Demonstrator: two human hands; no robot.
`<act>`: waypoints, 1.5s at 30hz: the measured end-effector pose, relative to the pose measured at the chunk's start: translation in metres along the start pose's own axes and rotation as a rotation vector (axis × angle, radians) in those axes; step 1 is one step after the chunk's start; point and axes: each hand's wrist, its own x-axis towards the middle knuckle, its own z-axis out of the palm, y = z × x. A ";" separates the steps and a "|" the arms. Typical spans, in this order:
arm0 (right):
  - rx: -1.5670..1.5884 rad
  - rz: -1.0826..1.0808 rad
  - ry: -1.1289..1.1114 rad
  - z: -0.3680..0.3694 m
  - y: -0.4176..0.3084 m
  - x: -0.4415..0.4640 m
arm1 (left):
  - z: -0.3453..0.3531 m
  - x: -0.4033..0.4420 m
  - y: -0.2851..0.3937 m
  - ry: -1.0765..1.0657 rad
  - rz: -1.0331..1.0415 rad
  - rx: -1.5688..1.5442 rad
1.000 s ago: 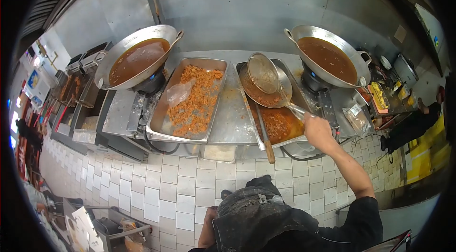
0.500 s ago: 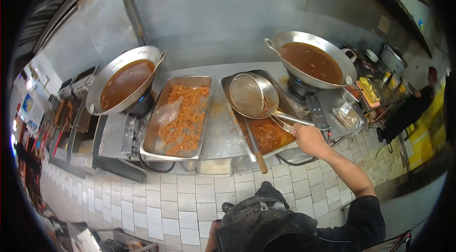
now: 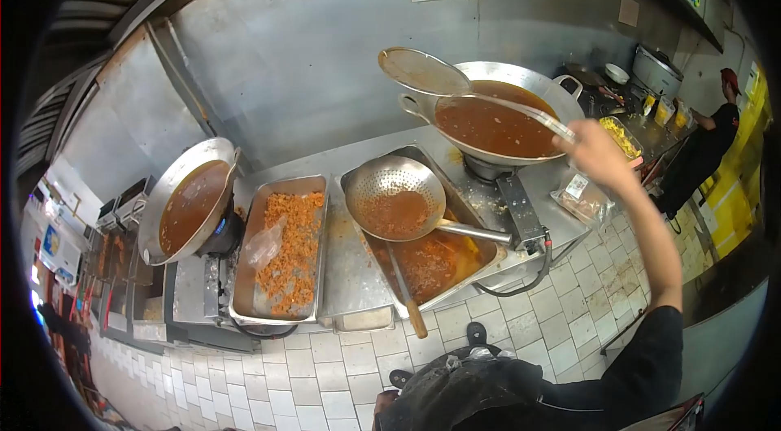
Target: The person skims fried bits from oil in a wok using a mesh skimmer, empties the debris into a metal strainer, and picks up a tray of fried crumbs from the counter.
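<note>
My right hand (image 3: 598,150) is closed round the handle of a round mesh skimmer (image 3: 425,71), raised over the left rim of the right wok (image 3: 573,120), which holds brown oil. Below it, a perforated strainer ladle (image 3: 381,175) with brown bits in its bowl lies across a deep metal tray (image 3: 439,161). Dark oil and bits fill that tray, and a wooden-handled tool (image 3: 416,319) leans out over its front edge. Only a sliver of my left hand (image 3: 384,402) shows beside my dark apron, its fingers hidden.
Left stands a second wok (image 3: 154,224) with brown oil, beside a tray (image 3: 324,268) of orange-brown crumbs and a plastic bag (image 3: 266,245). A bagged package (image 3: 584,199) lies on the right. Another person (image 3: 704,142) stands far right. A hose (image 3: 537,278) hangs at the counter's front.
My right hand has lifted the mesh skimmer off the strainer ladle, up and toward the right wok. The ladle's bowl with brown bits is now exposed. The view has shifted.
</note>
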 end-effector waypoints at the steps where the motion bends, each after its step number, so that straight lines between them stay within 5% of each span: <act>1: -0.050 -0.017 -0.043 -0.017 0.008 0.015 | 0.003 0.006 0.009 0.032 0.016 -0.064; 4: 0.026 -0.274 -0.177 -0.063 0.039 0.056 | 0.015 0.030 0.044 0.108 -0.076 -0.281; 7: 0.035 0.086 -0.582 -0.115 0.047 0.093 | 0.016 0.050 0.068 0.148 -0.205 -0.245; 9: 0.026 0.226 -0.715 -0.135 0.049 0.112 | 0.038 0.074 0.036 0.174 0.044 0.151; 15: -0.146 0.399 -0.997 -0.131 0.060 0.172 | 0.016 0.050 0.185 0.254 -0.257 -0.238; 17: -0.252 0.402 -1.035 -0.121 0.057 0.187 | 0.035 0.056 0.158 0.267 -0.251 -0.236; 24: -0.552 0.087 -0.873 -0.064 0.070 0.208 | 0.057 0.059 0.186 0.368 -0.602 -0.564; 27: -0.574 -0.053 -0.796 -0.048 0.076 0.204 | 0.075 0.064 0.163 0.282 -0.415 -0.261; 30: -0.547 -0.134 -0.790 -0.030 0.097 0.214 | 0.089 0.067 0.156 0.361 -0.437 -0.517; 34: -0.508 -0.179 -0.661 -0.008 0.113 0.212 | 0.080 0.072 0.163 0.183 -0.570 -0.475; 42: -0.261 -0.242 -0.394 0.047 0.155 0.204 | 0.087 0.096 0.127 0.145 -0.398 -0.149; 45: -0.159 -0.354 -0.273 0.061 0.172 0.202 | 0.083 0.097 0.147 0.368 0.021 0.233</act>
